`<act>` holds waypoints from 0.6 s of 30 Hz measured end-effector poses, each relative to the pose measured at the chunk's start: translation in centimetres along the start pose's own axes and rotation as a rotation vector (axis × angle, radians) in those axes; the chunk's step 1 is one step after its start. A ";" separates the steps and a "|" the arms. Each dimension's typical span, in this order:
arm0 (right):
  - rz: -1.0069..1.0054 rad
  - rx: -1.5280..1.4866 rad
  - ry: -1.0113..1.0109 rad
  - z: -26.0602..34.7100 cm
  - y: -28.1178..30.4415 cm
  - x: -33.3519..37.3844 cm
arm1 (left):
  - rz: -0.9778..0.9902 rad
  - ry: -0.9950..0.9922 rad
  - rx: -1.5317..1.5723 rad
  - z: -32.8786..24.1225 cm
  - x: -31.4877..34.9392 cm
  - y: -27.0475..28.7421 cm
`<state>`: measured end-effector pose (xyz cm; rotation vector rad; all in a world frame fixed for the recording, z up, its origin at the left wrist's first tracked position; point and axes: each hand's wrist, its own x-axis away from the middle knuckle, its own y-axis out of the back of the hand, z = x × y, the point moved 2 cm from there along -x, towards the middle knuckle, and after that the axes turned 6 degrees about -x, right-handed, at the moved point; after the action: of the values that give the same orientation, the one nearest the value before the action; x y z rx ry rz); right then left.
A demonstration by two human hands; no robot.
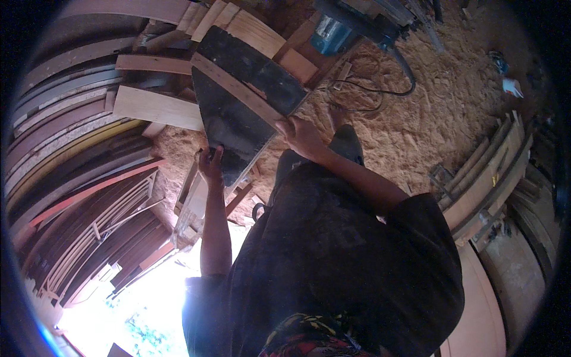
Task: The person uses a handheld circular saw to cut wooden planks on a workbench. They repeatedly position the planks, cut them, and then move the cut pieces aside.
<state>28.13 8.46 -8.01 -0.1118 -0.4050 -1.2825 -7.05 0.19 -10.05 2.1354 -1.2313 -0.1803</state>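
Observation:
A narrow brown wooden strip [238,86] runs slantwise across a dark flat board [232,122]. My right hand [302,138] is closed around the strip's near right end, at the board's edge. At the board's left edge, my left hand [211,166] grips it with the thumb on the dark surface; its other fingers are partly hidden. The far part of the board lies beside pale wooden pieces [253,30]. A light plank [156,108] reaches toward the board from the left.
A blue-green power tool [333,33] stands at the top, its dark cable [410,80] looping over the sawdust floor [386,131]. Stacked long boards [65,143] fill the left side. More timber [488,178] is at the right. A white glove-like item [512,88] lies far right.

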 end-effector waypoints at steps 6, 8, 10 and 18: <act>-0.015 -0.039 -0.009 0.0 0.0 -0.1 | -0.009 -0.006 0.018 -0.1 0.0 -0.4; -0.035 0.015 -0.001 -0.4 0.1 -0.1 | -0.001 -0.004 0.023 -1.4 0.2 -1.1; -0.015 0.051 -0.017 -0.5 -0.2 -0.1 | -0.057 -0.070 -0.105 0.1 -0.1 -0.2; -0.016 0.004 -0.018 -0.1 0.1 0.1 | -0.019 -0.023 -0.124 -0.2 -0.3 -0.3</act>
<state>28.24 8.38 -8.11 -0.1169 -0.4240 -1.2972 -6.87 0.61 -10.15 2.0442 -1.1821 -0.2835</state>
